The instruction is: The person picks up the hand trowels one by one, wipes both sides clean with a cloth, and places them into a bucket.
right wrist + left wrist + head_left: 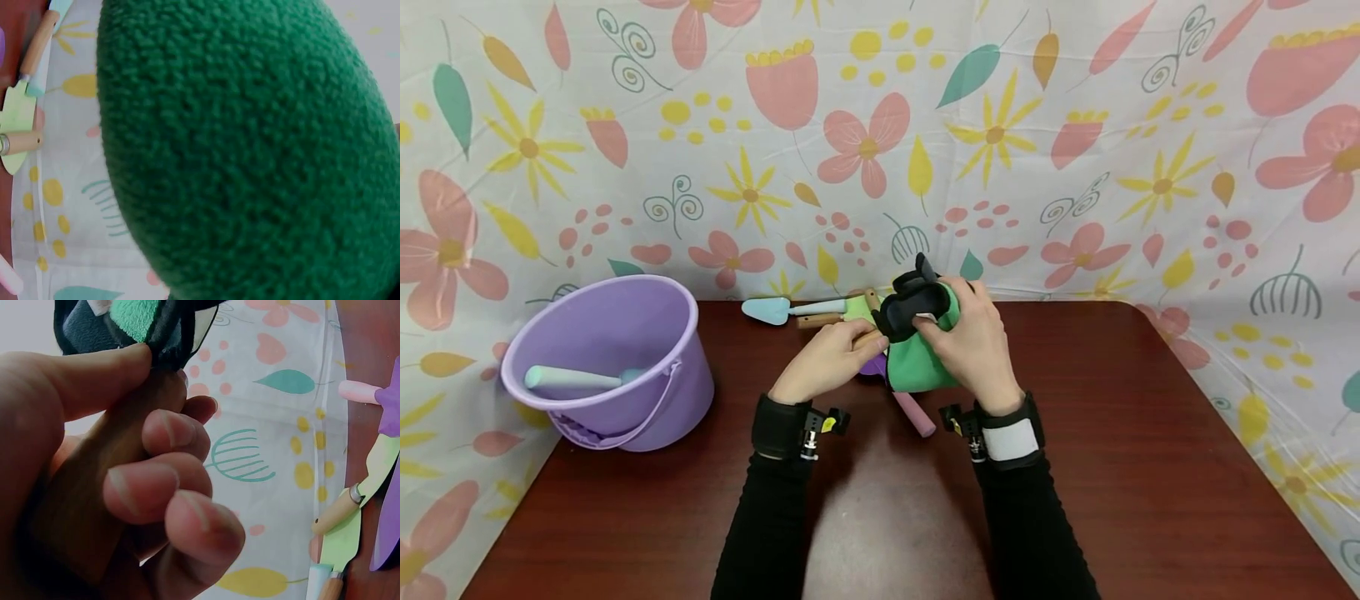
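My left hand (829, 353) grips the wooden handle (867, 338) of a tool whose far end goes into the black-rimmed mouth (908, 310) of a green fleece pouch (917, 367). My right hand (972, 340) holds the pouch from the right, fingers curled round its top, a little above the table. In the left wrist view my fingers (164, 481) wrap the wooden handle (94, 487) just below the pouch's black rim (169, 334). The pouch (250, 144) fills the right wrist view, which shows no hand. The tool's head is hidden inside.
A purple bucket (617, 367) stands at the left with a light-blue handled tool (568, 379) in it. A blue trowel (767, 310) and a green trowel (856, 308) lie by the back edge. A purple tool with a pink handle (914, 413) lies under the pouch.
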A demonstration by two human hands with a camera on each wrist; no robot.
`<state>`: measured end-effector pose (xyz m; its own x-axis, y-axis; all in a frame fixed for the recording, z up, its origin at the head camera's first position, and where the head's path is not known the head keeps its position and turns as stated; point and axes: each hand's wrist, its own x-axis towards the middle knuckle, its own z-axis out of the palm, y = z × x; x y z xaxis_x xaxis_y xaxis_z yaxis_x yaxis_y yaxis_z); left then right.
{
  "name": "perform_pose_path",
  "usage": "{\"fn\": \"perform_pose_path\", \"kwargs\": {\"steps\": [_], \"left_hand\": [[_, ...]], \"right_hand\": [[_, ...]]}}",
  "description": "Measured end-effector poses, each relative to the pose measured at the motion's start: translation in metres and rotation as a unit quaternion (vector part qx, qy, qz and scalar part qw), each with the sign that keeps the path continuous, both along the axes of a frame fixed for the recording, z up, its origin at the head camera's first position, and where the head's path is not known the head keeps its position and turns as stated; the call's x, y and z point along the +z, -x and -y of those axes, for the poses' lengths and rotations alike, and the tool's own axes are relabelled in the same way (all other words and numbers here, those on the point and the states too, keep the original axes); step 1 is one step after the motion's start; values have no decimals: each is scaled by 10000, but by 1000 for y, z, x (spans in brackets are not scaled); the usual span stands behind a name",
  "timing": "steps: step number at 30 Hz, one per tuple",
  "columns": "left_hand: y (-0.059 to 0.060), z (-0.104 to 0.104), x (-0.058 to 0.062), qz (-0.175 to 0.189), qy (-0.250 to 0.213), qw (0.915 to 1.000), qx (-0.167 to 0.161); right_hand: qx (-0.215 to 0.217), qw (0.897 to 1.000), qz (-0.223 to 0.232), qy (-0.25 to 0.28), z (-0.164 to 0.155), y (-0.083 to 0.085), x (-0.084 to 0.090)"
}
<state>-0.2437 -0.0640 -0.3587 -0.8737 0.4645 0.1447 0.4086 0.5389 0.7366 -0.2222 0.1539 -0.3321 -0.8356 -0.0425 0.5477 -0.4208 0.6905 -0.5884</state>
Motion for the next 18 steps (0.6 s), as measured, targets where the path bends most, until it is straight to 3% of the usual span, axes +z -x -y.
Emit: {"fn": "perform_pose_path", "kwargs": {"steps": [10,18], "left_hand": [[-2,-3,0,15,55,10000,-58],[-3,-2,3,-60,190,9997,-143]], "right_hand": [[272,9989,330,-193,6,2,-2],[21,9975,582,-399,4,4,-4]]}}
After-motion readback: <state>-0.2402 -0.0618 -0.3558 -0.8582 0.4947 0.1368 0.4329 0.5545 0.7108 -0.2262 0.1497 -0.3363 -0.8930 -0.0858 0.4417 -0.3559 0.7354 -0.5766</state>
